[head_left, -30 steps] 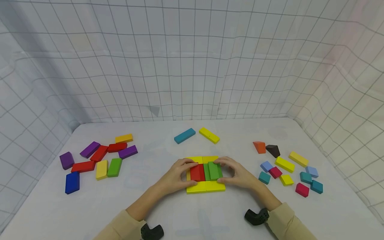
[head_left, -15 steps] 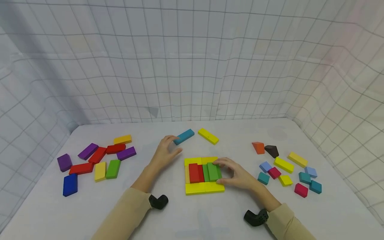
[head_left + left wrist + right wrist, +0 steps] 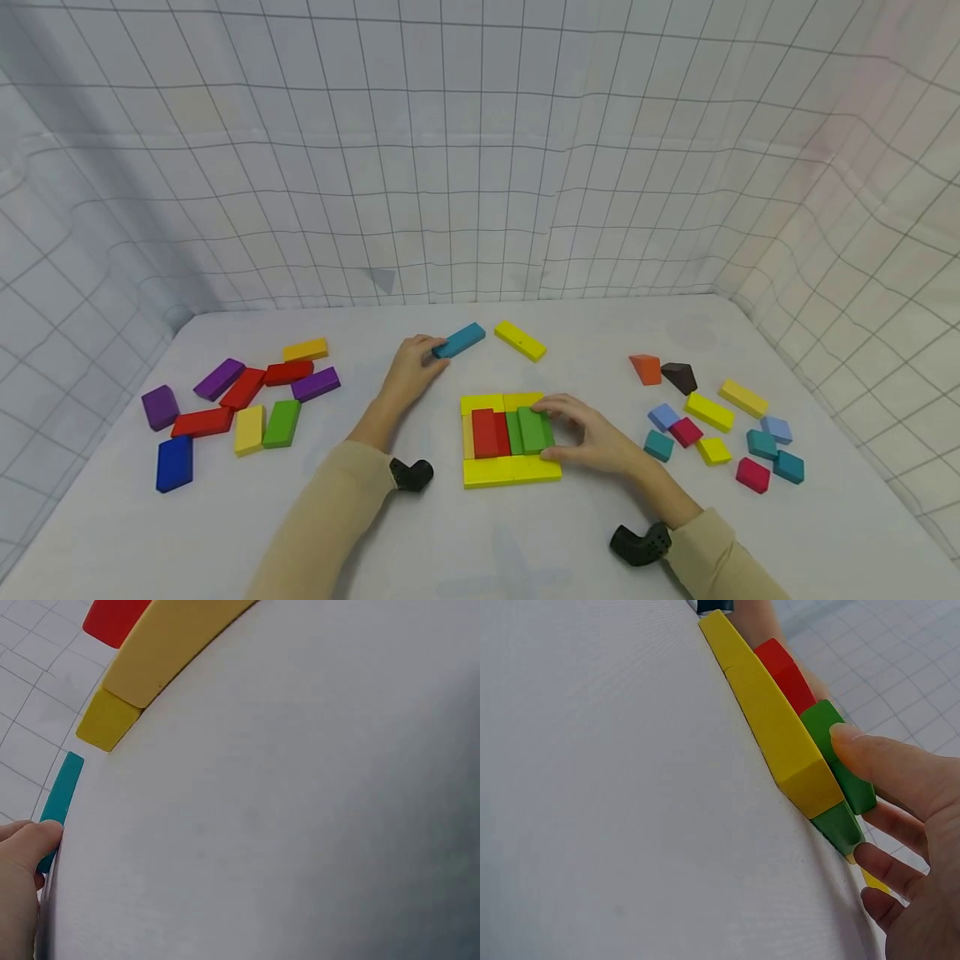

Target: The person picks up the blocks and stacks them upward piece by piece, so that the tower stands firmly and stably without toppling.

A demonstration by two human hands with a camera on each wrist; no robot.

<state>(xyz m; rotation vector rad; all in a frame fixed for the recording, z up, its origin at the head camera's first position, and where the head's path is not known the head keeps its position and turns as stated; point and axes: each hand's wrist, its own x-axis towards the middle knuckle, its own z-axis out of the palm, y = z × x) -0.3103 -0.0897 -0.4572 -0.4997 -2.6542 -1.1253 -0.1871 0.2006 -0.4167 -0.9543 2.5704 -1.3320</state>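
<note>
A white sheet (image 3: 480,183) with dark grid lines hangs rippled behind and beside a white tabletop (image 3: 495,542). On its left side lie a dark blue block (image 3: 174,463), three red blocks (image 3: 242,389) and three purple blocks (image 3: 315,383). On the right, an orange block (image 3: 646,369) sits beside a dark wedge (image 3: 679,377), near two crimson blocks (image 3: 752,475).

Wht tabletop (image 3: 555,542) w/ grid-lined wht sheeting (image 3: 480,167) on 3 sides.

Middle of table (image 3: 480,542): block assembly (image 3: 490,472), upper-left block (image 3: 484,433) and upper-right block (image 3: 532,431) lying on it. Behind: left bar (image 3: 463,337), right bar (image 3: 521,341), apart. Left hand (image 3: 407,375) at left bar's near end; right hand (image 3: 592,437) at upper-right block. Block clusters (image 3: 243,389) flank both sides.
</note>
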